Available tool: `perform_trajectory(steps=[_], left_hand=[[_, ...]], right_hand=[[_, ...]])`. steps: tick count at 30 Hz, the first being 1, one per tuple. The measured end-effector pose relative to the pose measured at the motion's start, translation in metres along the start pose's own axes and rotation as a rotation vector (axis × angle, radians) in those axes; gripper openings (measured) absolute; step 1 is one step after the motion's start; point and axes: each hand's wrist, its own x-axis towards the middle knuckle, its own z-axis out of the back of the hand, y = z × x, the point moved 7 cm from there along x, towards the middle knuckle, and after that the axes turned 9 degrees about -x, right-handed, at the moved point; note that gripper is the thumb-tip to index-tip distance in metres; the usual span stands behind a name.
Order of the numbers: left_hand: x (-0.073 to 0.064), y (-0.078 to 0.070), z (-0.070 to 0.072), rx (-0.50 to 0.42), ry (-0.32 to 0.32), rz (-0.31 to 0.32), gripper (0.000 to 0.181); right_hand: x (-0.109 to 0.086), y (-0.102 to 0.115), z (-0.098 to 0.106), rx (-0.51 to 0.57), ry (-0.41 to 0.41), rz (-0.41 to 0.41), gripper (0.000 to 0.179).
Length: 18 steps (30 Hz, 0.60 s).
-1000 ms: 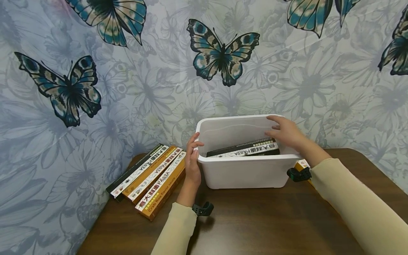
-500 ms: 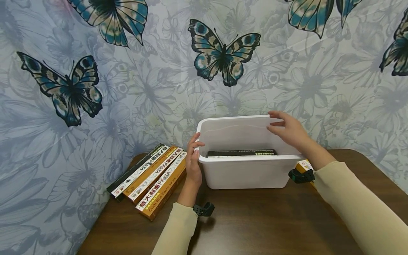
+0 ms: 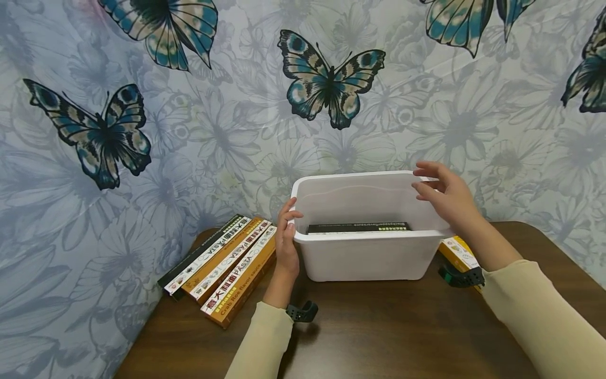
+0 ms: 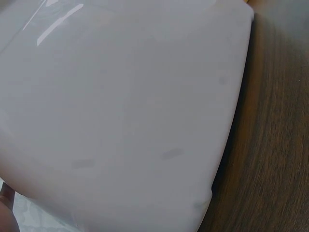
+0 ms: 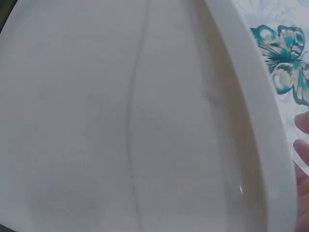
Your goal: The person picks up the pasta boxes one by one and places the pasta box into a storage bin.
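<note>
A white plastic storage bin (image 3: 364, 258) stands on the table, with a black pasta box (image 3: 360, 227) lying inside it, partly hidden by the front wall. My left hand (image 3: 286, 239) holds the bin's left rim, its fingertips hooked over the edge. In the left wrist view the bin's outer wall (image 4: 125, 106) fills most of the picture. My right hand (image 3: 447, 195) hovers over the right end of the bin, fingers loosely spread with nothing between them. The right wrist view shows the bin's pale inner wall (image 5: 96, 121), with fingertips (image 5: 302, 150) at the right edge.
Left of the bin, one black pasta box (image 3: 205, 252) and two orange pasta boxes (image 3: 243, 281) lie side by side on the wooden table (image 3: 379, 326). A yellow box (image 3: 460, 258) lies to the right, partly under my right wrist. A butterfly-patterned wall covering (image 3: 227, 142) rises behind.
The black pasta box, tilted in the bin a second ago, dropped down flat. My right hand let go of it and moved up and right. The left hand has stayed put.
</note>
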Motion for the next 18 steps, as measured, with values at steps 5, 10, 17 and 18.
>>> perform_trajectory(steps=[5,10,17,18], left_hand=[[-0.001,0.001,0.000,-0.002,-0.006,-0.002,0.039],[-0.001,0.002,0.001,0.000,-0.013,0.002,0.038],[-0.001,0.000,0.000,-0.008,-0.011,0.006,0.038],[-0.001,0.000,0.000,-0.008,-0.010,0.007,0.038]], right_hand=[[-0.014,-0.005,0.007,0.016,-0.067,0.015,0.049],[-0.030,-0.004,0.017,-0.024,-0.138,0.069,0.047],[-0.053,-0.005,0.030,-0.038,-0.185,0.075,0.046],[-0.056,-0.005,0.031,-0.035,-0.194,0.081,0.046]])
